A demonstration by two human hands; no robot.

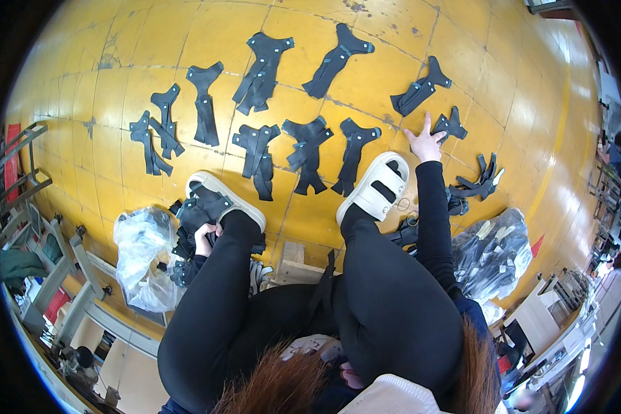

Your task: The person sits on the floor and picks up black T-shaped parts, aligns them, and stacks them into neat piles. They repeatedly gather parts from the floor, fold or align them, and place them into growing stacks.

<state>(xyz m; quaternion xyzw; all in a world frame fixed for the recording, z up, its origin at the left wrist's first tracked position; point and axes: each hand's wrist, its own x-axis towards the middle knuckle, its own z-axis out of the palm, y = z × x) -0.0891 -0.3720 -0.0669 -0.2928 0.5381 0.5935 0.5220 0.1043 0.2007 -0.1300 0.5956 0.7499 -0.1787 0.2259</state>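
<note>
Black Y-shaped cloth pieces with small pale tags lie spread over the yellow floor, such as one (263, 69) at the far middle. My right arm stretches forward, and my right hand (426, 143) is open with its fingers spread. Just beside its fingertips lies a small black cloth piece (452, 124); whether they touch I cannot tell. A longer tagged piece (419, 88) lies beyond. Down by my left shoe, my left hand (205, 239) is closed on a bunch of black cloth pieces (203, 209), its fingers partly hidden.
A clear plastic bag (143, 255) stands left of my left foot. Another bag (491, 255), filled with dark pieces, is at the right, near loose black strips (481, 181). My white sandals (375, 188) border the laid-out rows. Metal frames (83, 276) stand at the left.
</note>
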